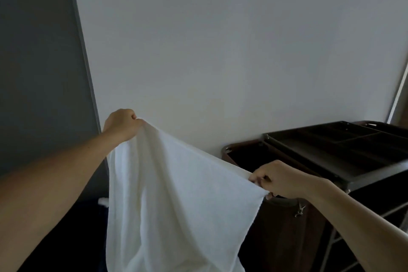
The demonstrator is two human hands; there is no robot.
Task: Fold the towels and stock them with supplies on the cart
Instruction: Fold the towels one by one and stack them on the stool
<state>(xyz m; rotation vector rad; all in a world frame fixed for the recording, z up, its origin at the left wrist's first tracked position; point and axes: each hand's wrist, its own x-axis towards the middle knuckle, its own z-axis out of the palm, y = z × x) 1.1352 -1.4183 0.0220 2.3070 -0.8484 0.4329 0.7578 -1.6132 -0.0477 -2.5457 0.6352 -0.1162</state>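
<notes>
Two bare hands are holding a white terry-cloth towel (176, 194) in the air before a plain white wall (220, 51), as the head camera is looking down along both forearms. The left hand (120, 125) is gripping one upper corner, raised higher and farther out, its fingers (132, 116) curled tight over the bunched cloth. The right hand (280, 180) is pinching the opposite corner lower and nearer the camera, its fingers (262, 180) closed on the hem with the thumb beneath. The top edge is stretching taut and slanting downward from left to right between the two grips. The rest of the cloth is hanging unfolded in loose vertical folds and running out of the bottom of the frame. Just beside and behind the right hand, a dark brown service cart (313, 154) is standing against the wall, its top tray split into several compartments. A brown fabric bag (284, 238) is hanging at the cart's near end, its open mouth lying partly behind the towel and the right hand. A small metal clip (299, 211) is showing on the bag's upper edge. To the left, a grey panel (39, 73) is meeting the white wall along a pale strip. A small white scrap (103, 201) is peeking out beside the towel's left edge, too little of it showing to identify.
</notes>
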